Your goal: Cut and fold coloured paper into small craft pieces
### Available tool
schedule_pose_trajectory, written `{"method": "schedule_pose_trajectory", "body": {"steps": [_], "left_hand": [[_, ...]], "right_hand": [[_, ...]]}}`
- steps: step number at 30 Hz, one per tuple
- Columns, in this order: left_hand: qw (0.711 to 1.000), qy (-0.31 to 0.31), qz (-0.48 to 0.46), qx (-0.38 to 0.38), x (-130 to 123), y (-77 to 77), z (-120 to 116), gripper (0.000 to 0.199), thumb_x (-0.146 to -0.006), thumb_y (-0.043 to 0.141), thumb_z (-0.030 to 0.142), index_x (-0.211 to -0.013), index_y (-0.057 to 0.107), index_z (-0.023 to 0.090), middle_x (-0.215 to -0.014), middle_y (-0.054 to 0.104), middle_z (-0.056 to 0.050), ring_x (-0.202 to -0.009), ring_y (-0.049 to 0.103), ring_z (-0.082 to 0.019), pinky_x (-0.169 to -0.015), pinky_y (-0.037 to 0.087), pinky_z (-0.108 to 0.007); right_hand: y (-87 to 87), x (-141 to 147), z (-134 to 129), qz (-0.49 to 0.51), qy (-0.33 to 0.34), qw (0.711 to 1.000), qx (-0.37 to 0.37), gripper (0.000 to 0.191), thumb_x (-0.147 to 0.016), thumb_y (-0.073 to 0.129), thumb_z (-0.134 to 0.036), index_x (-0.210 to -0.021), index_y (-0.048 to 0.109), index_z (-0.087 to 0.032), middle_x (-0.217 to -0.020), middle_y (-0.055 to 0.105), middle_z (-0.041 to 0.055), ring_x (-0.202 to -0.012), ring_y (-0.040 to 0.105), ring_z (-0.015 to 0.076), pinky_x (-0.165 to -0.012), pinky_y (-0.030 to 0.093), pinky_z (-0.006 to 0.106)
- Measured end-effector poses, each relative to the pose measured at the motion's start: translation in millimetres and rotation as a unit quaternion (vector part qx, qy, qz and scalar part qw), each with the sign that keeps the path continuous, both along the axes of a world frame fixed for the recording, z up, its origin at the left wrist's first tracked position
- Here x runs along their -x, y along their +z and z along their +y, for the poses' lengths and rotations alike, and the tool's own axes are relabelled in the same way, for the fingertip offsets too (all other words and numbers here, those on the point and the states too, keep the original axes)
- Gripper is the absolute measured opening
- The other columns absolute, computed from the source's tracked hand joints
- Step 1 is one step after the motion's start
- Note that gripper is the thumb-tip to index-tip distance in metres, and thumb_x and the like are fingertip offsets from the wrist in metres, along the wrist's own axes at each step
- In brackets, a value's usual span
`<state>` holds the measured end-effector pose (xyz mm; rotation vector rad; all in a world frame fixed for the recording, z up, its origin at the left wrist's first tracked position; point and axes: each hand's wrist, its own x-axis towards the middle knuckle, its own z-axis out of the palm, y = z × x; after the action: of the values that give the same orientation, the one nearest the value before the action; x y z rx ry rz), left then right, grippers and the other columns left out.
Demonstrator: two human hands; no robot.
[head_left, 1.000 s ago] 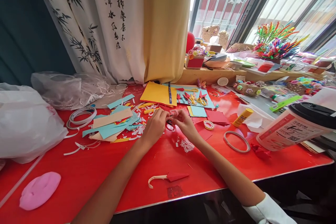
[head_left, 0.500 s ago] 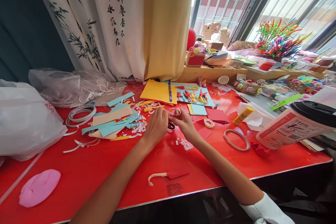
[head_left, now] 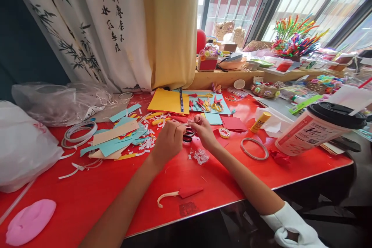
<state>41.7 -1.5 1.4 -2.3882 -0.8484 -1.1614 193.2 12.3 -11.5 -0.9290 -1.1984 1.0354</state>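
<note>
Facing each other beside black-handled scissors, left hand and right hand are narrowly pinched; what is gripped cannot be told.

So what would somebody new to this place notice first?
Probably the glossy red table, where the left hand and right hand are close together beside black-handled scissors, mid-view. The bright, many-coloured bunch of stems on the windowsill, upper right, would also draw the eye. So might the large lidded cup on the table's right side.

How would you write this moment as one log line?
left hand: fingers curled; right hand: fingers pinched; grip contents: unclear; scissors: between hands; glue stick: right of hands
</note>
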Motion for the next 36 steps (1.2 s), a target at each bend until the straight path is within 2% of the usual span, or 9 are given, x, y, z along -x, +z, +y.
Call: {"method": "schedule_pose_trajectory", "body": {"steps": [2,4,9,13,16,20,27,32,36], "left_hand": [[0.996,-0.018,-0.067,0.064,-2,6.4,-3,0.018,-0.087,0.032,0.012,-0.087,0.049,0.017,-0.084,0.05,-0.007,-0.081,0.046,-0.017,-0.074,0.04,-0.031],[0.98,-0.037,-0.122,0.152,-2,11.2,0,0.017,-0.088,0.034,0.017,-0.087,0.051,0.019,-0.085,0.051,-0.005,-0.082,0.049,-0.016,-0.076,0.041,-0.029],[0.912,-0.097,-0.237,0.32,8,15.2,16,0.016,-0.085,0.045,0.029,-0.087,0.059,0.02,-0.088,0.059,-0.002,-0.084,0.054,-0.014,-0.076,0.042,-0.025],[0.865,-0.148,-0.277,0.391,13,17.2,21,0.018,-0.079,0.054,0.033,-0.085,0.064,0.019,-0.089,0.063,-0.003,-0.084,0.056,-0.015,-0.076,0.043,-0.025],[0.837,-0.175,-0.307,0.417,14,20.0,20,0.018,-0.076,0.057,0.033,-0.084,0.066,0.019,-0.09,0.064,-0.004,-0.087,0.056,-0.016,-0.076,0.043,-0.025],[0.823,-0.186,-0.329,0.424,14,24.3,18,0.017,-0.075,0.058,0.031,-0.084,0.067,0.019,-0.085,0.064,-0.003,-0.076,0.054,-0.014,-0.07,0.043,-0.024],[0.802,-0.203,-0.345,0.442,12,28.5,15,0.017,-0.074,0.06,0.03,-0.089,0.058,0.021,-0.07,0.055,0.003,-0.066,0.05,-0.009,-0.065,0.04,-0.022],[0.777,-0.209,-0.371,0.464,10,27.9,14,0.02,-0.072,0.062,0.028,-0.086,0.05,0.02,-0.074,0.053,0.003,-0.066,0.05,-0.008,-0.066,0.042,-0.022],[0.767,-0.213,-0.374,0.476,11,31.5,13,0.018,-0.07,0.063,0.029,-0.081,0.054,0.017,-0.075,0.055,0.001,-0.066,0.052,-0.009,-0.064,0.043,-0.022]], "right_hand": [[-0.6,-8,4,-0.008,-0.015,1.0,-0.001,0.028,-0.071,0.06,-0.032,-0.071,0.034,-0.022,-0.06,0.039,-0.0062,-0.053,0.041,0.0089,-0.049,0.035,0.021],[0.1,-10,5,-0.021,0.022,0.999,-0.016,0.027,-0.071,0.061,-0.035,-0.074,0.038,-0.021,-0.067,0.048,-0.004,-0.063,0.05,0.0109,-0.058,0.041,0.024],[5.2,-5,-2,-0.116,0.124,0.984,-0.053,0.021,-0.08,0.052,-0.041,-0.083,0.049,-0.021,-0.09,0.056,0.0019,-0.085,0.055,0.0153,-0.072,0.044,0.028],[11.5,-7,-6,-0.223,0.077,0.967,-0.093,0.025,-0.086,0.043,-0.042,-0.085,0.054,-0.02,-0.078,0.051,0.0017,-0.073,0.049,0.0141,-0.067,0.041,0.029],[17.1,-9,-7,-0.279,0.019,0.95,-0.143,0.03,-0.086,0.042,-0.044,-0.075,0.055,-0.019,-0.079,0.044,0.0034,-0.08,0.044,0.0156,-0.072,0.04,0.03],[26.3,-10,-14,-0.235,0.027,0.959,-0.154,0.036,-0.089,0.033,-0.046,-0.073,0.051,-0.02,-0.088,0.04,0.0048,-0.09,0.041,0.0156,-0.082,0.039,0.029],[34.4,-13,-20,-0.145,0.118,0.979,-0.075,0.03,-0.088,0.037,-0.047,-0.081,0.048,-0.02,-0.064,0.04,-0.0021,-0.057,0.04,0.01,-0.055,0.037,0.024],[32.4,-13,-18,-0.142,0.13,0.98,-0.052,0.028,-0.082,0.049,-0.046,-0.09,0.05,-0.02,-0.062,0.043,-0.0034,-0.055,0.042,0.0096,-0.052,0.038,0.024],[31.4,-14,-18,-0.201,0.117,0.969,-0.088,0.029,-0.084,0.047,-0.043,-0.088,0.059,-0.018,-0.075,0.052,0.0019,-0.064,0.047,0.011,-0.058,0.04,0.024]]}}
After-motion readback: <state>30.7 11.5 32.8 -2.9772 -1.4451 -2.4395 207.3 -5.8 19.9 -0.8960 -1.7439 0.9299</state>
